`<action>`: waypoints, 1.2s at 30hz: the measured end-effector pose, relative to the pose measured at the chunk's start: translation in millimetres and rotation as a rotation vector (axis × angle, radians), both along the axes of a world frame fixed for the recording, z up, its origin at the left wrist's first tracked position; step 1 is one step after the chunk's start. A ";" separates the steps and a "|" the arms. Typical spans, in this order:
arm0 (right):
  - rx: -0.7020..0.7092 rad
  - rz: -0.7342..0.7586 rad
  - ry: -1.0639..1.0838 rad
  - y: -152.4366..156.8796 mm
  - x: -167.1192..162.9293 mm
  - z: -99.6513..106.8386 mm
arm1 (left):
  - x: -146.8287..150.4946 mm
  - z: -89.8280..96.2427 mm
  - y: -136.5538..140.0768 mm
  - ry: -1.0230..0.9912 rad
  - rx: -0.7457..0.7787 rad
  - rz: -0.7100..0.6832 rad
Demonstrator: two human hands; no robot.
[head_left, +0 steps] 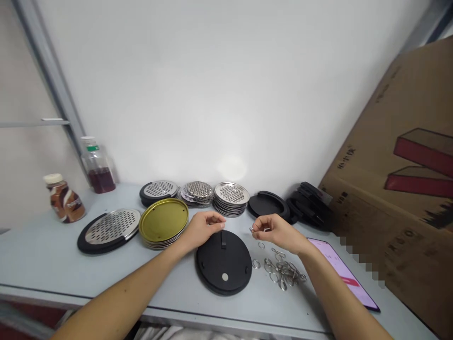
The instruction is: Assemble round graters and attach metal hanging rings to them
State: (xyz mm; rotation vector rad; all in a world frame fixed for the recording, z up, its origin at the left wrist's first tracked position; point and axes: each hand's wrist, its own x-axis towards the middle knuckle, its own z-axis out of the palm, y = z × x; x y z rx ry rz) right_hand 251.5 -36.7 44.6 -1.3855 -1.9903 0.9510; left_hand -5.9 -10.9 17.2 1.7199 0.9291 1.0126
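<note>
A round black disc (226, 269) lies flat on the table in front of me, with a short strap near its far edge, small raised tabs and a pale round spot. My left hand (207, 226) is at that far edge, thumb and fingers closed around the strap's end; the exact contact is partly hidden. To the right of the disc, my right hand (274, 231) pinches a small metal ring (251, 230) above the table. Below it lies a loose pile of metal rings (285, 273), with a few single ones nearer the disc.
Behind are stacked metal grater discs (231, 196), black rims (268, 205) and black parts (309, 203). Gold-coloured plates (164, 221) and a black-rimmed grater (111, 229) lie left, beyond them two bottles (65, 198). A phone-like screen (345, 274) and a cardboard box (399, 226) are right.
</note>
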 end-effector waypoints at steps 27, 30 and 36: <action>-0.590 0.101 0.695 -6.2 -58.1 -23.7 | -9.9 -1.4 -20.2 0.162 0.556 -0.117; -0.569 0.119 0.690 -7.3 -55.9 -20.0 | -9.1 -1.1 -19.6 0.162 0.582 -0.093; -0.444 0.174 0.588 -8.8 -52.6 -16.3 | -8.4 -0.3 -20.2 0.167 0.598 -0.031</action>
